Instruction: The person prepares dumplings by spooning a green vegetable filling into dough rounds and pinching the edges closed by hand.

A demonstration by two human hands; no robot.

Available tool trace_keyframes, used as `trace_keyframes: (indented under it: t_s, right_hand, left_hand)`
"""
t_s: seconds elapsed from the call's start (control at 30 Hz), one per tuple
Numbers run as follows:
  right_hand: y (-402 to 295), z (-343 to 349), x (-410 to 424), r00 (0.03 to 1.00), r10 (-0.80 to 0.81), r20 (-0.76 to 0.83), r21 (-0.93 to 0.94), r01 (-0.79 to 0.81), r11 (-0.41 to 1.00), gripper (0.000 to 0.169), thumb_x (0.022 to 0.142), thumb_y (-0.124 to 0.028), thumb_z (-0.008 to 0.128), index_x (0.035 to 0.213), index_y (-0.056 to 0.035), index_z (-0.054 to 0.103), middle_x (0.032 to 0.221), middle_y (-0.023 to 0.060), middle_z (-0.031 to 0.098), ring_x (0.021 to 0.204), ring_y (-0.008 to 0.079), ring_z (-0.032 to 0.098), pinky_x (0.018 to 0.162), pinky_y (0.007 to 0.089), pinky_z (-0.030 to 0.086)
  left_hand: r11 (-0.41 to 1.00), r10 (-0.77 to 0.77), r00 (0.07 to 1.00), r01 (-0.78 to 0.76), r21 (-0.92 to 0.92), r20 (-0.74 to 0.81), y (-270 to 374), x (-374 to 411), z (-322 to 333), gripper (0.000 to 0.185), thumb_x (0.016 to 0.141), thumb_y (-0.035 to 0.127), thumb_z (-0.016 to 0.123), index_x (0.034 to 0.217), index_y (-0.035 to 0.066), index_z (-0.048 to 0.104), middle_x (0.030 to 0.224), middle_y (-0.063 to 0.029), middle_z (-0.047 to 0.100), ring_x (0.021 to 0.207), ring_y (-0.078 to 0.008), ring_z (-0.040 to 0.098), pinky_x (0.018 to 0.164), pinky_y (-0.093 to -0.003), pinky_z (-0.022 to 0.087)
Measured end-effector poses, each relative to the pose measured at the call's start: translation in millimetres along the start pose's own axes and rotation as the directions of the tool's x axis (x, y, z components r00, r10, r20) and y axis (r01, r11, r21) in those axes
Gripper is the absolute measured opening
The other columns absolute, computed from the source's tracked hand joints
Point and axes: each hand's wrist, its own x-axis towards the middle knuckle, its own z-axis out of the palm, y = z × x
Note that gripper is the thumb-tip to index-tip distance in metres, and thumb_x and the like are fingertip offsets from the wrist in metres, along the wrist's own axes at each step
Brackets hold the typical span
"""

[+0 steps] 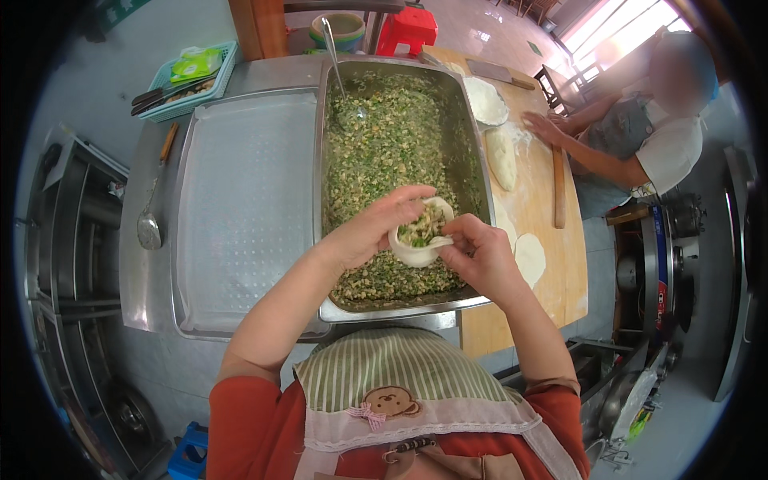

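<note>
A dough wrapper (pixel 414 255) filled with chopped green and pale filling (pixel 425 227) is held over a deep steel tray (pixel 405 313). My left hand (pixel 384 222) cups its left side, fingers over the top. My right hand (pixel 479 255) pinches the wrapper's right edge between thumb and fingers, where the dough is gathered into a fold. The wrapper's top is uncovered and the filling shows. Beneath both hands, the tray holds a mass of chopped filling (pixel 390 144), with a long-handled metal spoon (pixel 333 54) leaning in at its far left.
Left lies a lined perforated tray (pixel 246 210), then a wooden-handled ladle (pixel 149 231) and a turquoise basket (pixel 227 66). On the wooden board (pixel 546 276) at right are flat dough rounds (pixel 530 259), a dough log (pixel 500 159), a rolling pin (pixel 559 192), a flour bowl (pixel 485 102) and a cleaver (pixel 489 70). A co-worker (pixel 624 132) stands there.
</note>
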Motion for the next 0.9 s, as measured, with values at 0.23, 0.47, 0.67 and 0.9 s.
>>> trace_keyframes:
  t_s: [0.23,0.47,0.67,0.9]
  right_hand:
    - [8.1,18.7,-8.7,0.947,-0.321,0.021,-0.260,0.315,0.913,0.013,0.078,-0.003,0.064,0.089,-0.0055,0.057,0.079,0.0107,0.060,0.069,0.0300,0.062,0.060,0.0376,0.052]
    - [16.9,13.2,-5.7,0.957,-0.279,0.081,-0.208,0.290,0.934,0.023,0.078,-0.011,0.067,0.096,-0.0062,0.053,0.081,0.0113,0.061,0.073,0.0307,0.063,0.061,0.0393,0.051]
    - [-4.5,11.7,-6.1,0.954,-0.283,0.096,-0.308,0.299,0.903,0.017,0.076,-0.005,0.064,0.091,-0.0065,0.055,0.079,0.0108,0.059,0.071,0.0300,0.062,0.061,0.0386,0.051]
    - [5.2,8.5,-5.6,0.867,-0.449,0.215,-0.326,0.497,0.804,0.021,0.075,-0.006,0.067,0.093,-0.0058,0.056,0.079,0.0100,0.059,0.070,0.0306,0.062,0.060,0.0390,0.051]
  left_hand:
    - [0.995,0.100,0.977,-0.099,0.015,-0.189,-44.5,2.1,-0.9,0.045,0.090,0.019,0.056,0.132,0.005,0.046,0.124,-0.0084,0.055,0.115,-0.0189,0.054,0.097,-0.0354,0.046]
    - [0.966,0.084,0.978,-0.127,-0.224,-0.192,-44.0,-0.3,-1.2,0.038,0.096,0.024,0.044,0.126,0.004,0.052,0.121,-0.0079,0.058,0.110,-0.0178,0.057,0.096,-0.0351,0.046]
    - [0.977,0.108,0.980,-0.135,-0.164,-0.168,-46.3,0.0,-4.0,0.036,0.096,0.029,0.047,0.120,0.003,0.056,0.116,-0.0069,0.061,0.107,-0.0170,0.058,0.093,-0.0346,0.047]
    - [0.975,0.184,0.975,-0.164,0.152,-0.124,-47.6,0.5,-5.7,0.029,0.088,0.012,0.060,0.117,0.006,0.058,0.112,-0.0057,0.062,0.102,-0.0147,0.059,0.090,-0.0310,0.046]
